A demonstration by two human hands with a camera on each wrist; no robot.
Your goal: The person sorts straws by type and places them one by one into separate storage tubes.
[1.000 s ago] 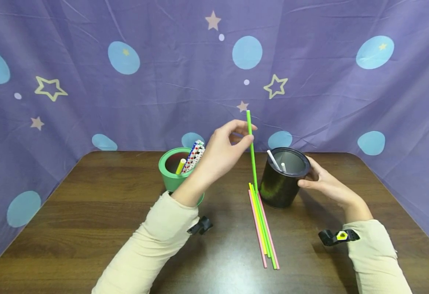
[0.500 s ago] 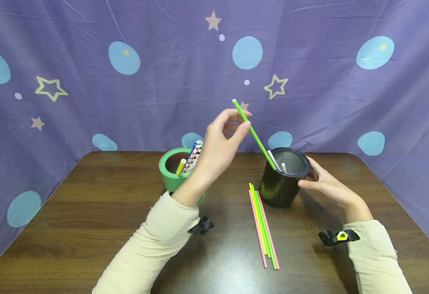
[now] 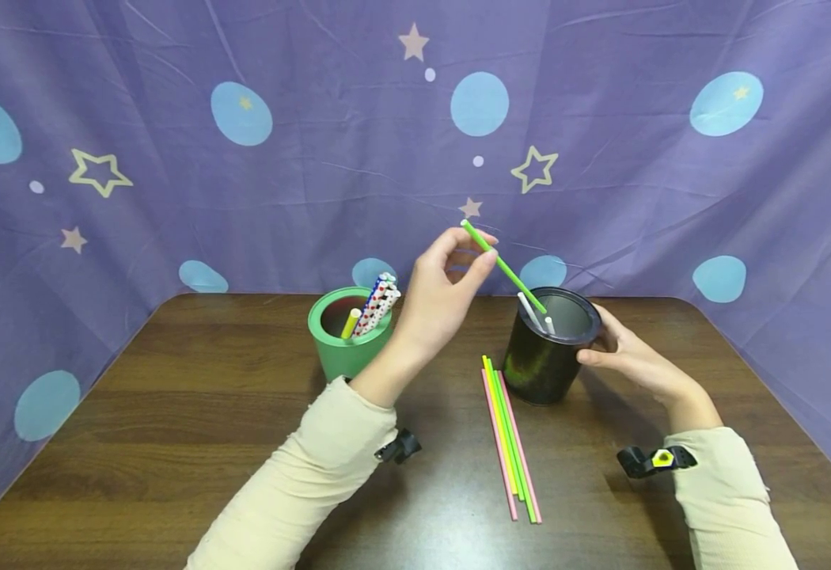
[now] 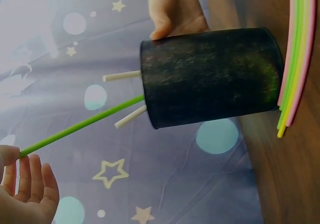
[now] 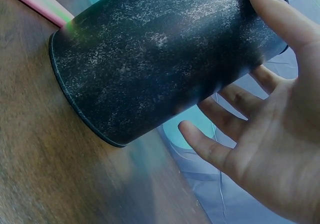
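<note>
My left hand (image 3: 444,277) pinches a thin green straw (image 3: 508,273) near its upper end, between thumb and fingers. The straw slants down to the right, its lower end inside the mouth of a black cylindrical can (image 3: 545,364). Two white straws (image 4: 121,76) also poke out over the can's rim. My right hand (image 3: 629,356) holds the can from the right side, thumb in front near the rim. In the right wrist view the thumb lies on the dark wall (image 5: 150,59) and several fingers reach round behind it.
Several pink, yellow and green straws (image 3: 506,443) lie side by side on the brown table (image 3: 209,412), just left of the can. A green pot (image 3: 337,352) with a yellow straw and patterned straws stands left, partly behind my left forearm.
My left hand lifted the green straw off the bundle, tilted it and moved its lower end over the black can, then lowered it inside. The right hand and the can stayed still.
</note>
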